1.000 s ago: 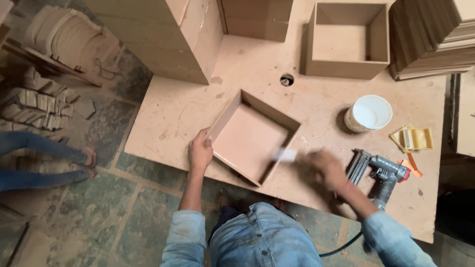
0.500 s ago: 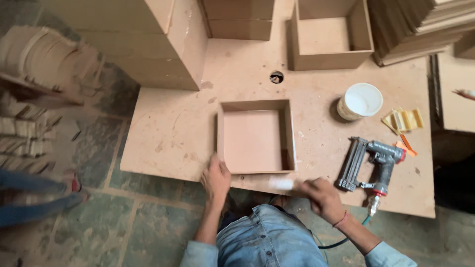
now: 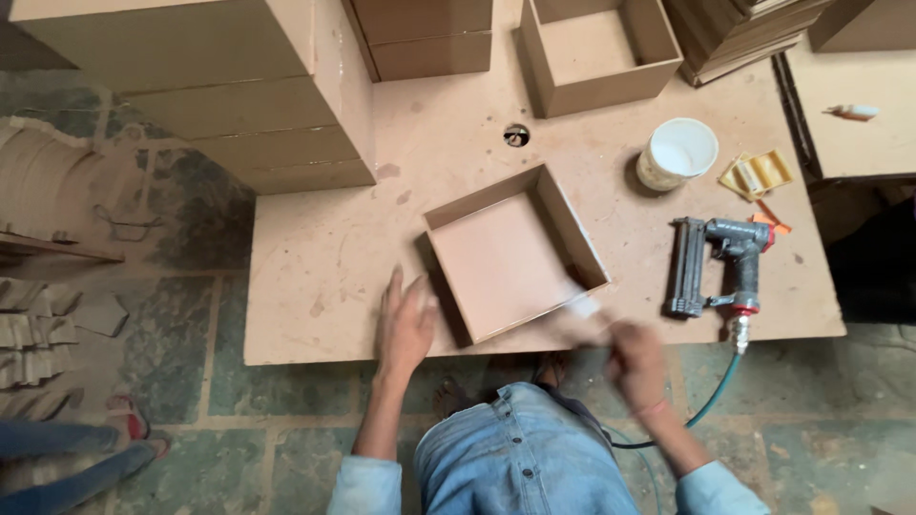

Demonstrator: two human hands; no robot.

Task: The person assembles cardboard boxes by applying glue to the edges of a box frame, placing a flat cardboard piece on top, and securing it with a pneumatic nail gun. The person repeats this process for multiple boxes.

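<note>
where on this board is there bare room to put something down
The board is bare left of the shallow open box, from the stacked panels down to the front edge by the left hand. Another bare strip runs behind the box, around the small hole. The right side is crowded: white cup, nail gun, yellow pieces.

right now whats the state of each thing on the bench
tray: open side up, empty, skewed
left hand: flat on the bench, beside the tray
right hand: blurred, small pale piece at tray corner
nail gun: lying down, hose attached
white cup: upright
far box: open, empty
</note>
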